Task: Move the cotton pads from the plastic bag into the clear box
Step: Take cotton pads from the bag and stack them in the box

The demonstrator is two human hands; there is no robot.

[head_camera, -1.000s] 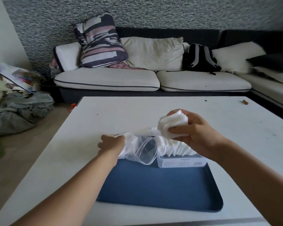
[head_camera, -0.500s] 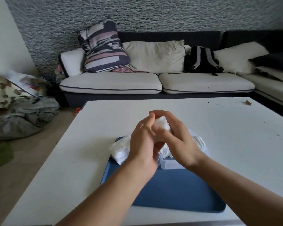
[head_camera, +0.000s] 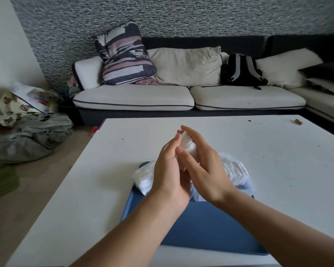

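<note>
A stack of white cotton pads [head_camera: 187,144] is pressed between my two palms above the tray. My left hand [head_camera: 169,170] flanks the stack's left side and my right hand [head_camera: 202,166] its right side, fingers pointing away from me. Behind the left hand the plastic bag [head_camera: 144,177] lies on the tray with white pads inside. Behind the right hand stands the clear box [head_camera: 248,186], a row of pads [head_camera: 234,171] upright in it. My hands hide the box's left part.
Bag and box rest at the far end of a blue tray [head_camera: 197,230] on a white table [head_camera: 108,185]. A small brown object [head_camera: 298,122] lies at the table's far right. A sofa [head_camera: 135,99] stands beyond the table.
My left hand let go of the bag and came up to the stack my right hand held. Both hands now clasp the pads between flattened palms.
</note>
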